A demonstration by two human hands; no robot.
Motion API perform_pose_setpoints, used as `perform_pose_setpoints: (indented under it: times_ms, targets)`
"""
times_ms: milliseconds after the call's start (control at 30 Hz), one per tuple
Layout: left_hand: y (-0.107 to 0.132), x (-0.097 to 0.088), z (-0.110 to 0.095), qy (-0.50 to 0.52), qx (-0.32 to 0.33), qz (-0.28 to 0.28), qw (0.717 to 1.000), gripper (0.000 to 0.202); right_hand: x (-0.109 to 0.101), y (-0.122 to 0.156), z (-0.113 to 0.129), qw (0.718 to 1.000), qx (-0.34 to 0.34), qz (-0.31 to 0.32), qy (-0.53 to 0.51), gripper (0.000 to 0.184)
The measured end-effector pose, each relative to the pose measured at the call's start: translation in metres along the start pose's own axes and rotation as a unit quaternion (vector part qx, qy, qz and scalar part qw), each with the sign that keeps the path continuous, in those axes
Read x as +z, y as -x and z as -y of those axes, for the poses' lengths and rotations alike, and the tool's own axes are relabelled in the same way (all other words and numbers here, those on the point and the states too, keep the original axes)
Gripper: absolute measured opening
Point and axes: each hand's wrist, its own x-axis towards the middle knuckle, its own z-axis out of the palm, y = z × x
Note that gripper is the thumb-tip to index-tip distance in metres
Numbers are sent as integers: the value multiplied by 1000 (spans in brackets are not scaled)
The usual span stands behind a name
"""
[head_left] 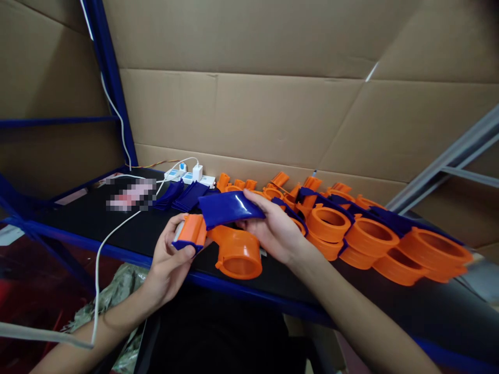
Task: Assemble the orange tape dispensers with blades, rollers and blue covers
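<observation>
An orange ringed piece [240, 248] is gripped by its block end in the left hand [171, 262], with the worktop [117, 228] below it; a glossy blue strip [232, 206] is pinched by the right hand [277, 228] just above that piece; to the piece's right, orange rings [325, 241] are stacked; beyond the piece, to the left, loose blue strips [190, 197] are laid.

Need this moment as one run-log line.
left hand: grips orange part | right hand: holds curved blue piece | table right: stacked orange parts | behind: flat blue pieces, power strip
</observation>
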Motion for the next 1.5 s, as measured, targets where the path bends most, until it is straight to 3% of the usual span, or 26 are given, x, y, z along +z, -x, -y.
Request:
perform_pose_setpoints:
  times_ms: [200,600,967,1233,1333,1400,1500]
  targets:
    - [4,-2,-1,-46,67,-45,996,60,2,19,10,997,-81,2,18,18]
    - [8,3,2,-103,89,-72,988,69,2,18,-13,997,-58,9,56,29]
    - [2,-3,7,-187,181,-85,962,74,0,21,-22,998,-30,12,55,31]
    - [1,-3,6,-186,200,-60,960,67,-9,23,-34,982,-105,-34,151,24]
    - [2,-1,4,-186,201,-58,960,66,-14,24,-35,932,-208,-63,289,27]
    - [3,-1,3,-190,196,-57,960,65,-16,28,-30,858,-307,-45,409,36]
    - [4,-2,3,-188,172,-57,965,64,-14,36,-17,730,-388,79,557,46]
